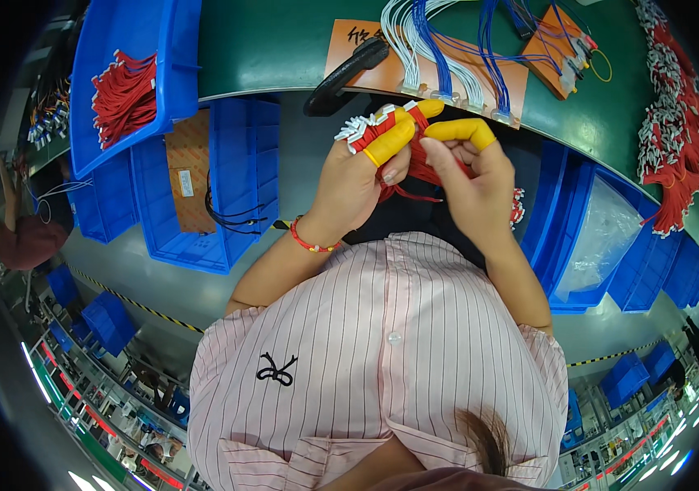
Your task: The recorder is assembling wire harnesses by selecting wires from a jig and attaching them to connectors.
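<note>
A bundle of red wires [416, 165] with small white connectors at its ends is gripped in my left hand [352, 184]. Yellow finger cots cover that hand's thumb and a finger, and the connectors fan out to the left beside them. My right hand [480, 186] is closed around the lower part of the same wires. Its thumb bends inward, and its index finger, in a yellow cot, points at the bundle. What lies inside the right palm is hidden. More red wires with white ends show just past the right wrist.
The green bench [263, 49] bears an orange board [349, 69] with white and blue cables, and a black bar-shaped piece [345, 78]. A blue bin [177, 65] of red wires stands left. Red wire bundles [676, 147] lie right. Blue crates [231, 245] flank me below.
</note>
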Action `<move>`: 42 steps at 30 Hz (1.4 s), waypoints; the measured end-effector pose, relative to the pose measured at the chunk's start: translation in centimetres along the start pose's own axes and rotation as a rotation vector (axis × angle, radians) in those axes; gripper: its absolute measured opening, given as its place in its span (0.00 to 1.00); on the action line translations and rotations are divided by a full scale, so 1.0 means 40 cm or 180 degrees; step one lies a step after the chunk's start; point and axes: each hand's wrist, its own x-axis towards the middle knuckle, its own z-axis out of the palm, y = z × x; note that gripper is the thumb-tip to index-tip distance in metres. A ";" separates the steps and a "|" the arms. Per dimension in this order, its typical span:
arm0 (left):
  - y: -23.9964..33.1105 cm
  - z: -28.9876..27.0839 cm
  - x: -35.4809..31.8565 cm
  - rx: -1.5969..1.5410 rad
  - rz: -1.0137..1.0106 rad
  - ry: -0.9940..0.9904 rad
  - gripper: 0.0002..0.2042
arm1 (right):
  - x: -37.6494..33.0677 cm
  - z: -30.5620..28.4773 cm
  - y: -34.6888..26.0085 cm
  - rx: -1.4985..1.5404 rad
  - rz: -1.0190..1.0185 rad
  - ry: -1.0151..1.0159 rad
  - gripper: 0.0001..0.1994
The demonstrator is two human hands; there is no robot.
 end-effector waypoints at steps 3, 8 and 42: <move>-0.003 -0.006 -0.004 -0.0179 -0.0030 -0.0051 0.12 | 0.036 -0.062 -0.050 0.0972 0.1336 -0.0668 0.07; 0.003 -0.020 0.008 -0.0029 0.0028 -0.0420 0.12 | 0.056 -0.113 -0.050 0.1077 0.1699 -0.1374 0.08; 0.044 -0.029 0.059 0.1124 0.0253 0.0077 0.13 | -0.004 -0.127 0.023 0.1460 0.0821 0.0458 0.12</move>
